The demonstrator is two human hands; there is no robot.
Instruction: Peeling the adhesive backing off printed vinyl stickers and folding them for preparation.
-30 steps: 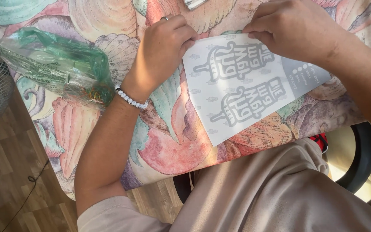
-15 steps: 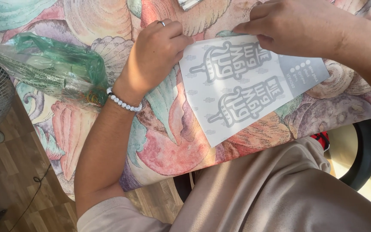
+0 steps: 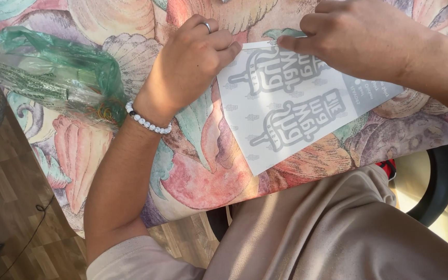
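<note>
Two hands work at the far edge of a white sheet [image 3: 296, 111] printed with grey stencil-like shapes, which lies flat on a table covered by a shell-patterned cloth [image 3: 198, 171] in pinks, greens and oranges. The sheet's near corner reaches almost to the table edge above the person's lap, and its far edge runs under both sets of fingertips. To the left, a crumpled green plastic bag [image 3: 53, 72] sits on the cloth, well apart from the sheet. The right hand [image 3: 364, 41] rests on the sheet's far edge, fingers curled and pressing down on the paper. The left hand [image 3: 190, 62], with a ring and a white bead bracelet [image 3: 146, 122] at the wrist, has its fingers curled at the sheet's far left corner, fingertips touching the edge; whether it pinches the paper cannot be told.
</note>
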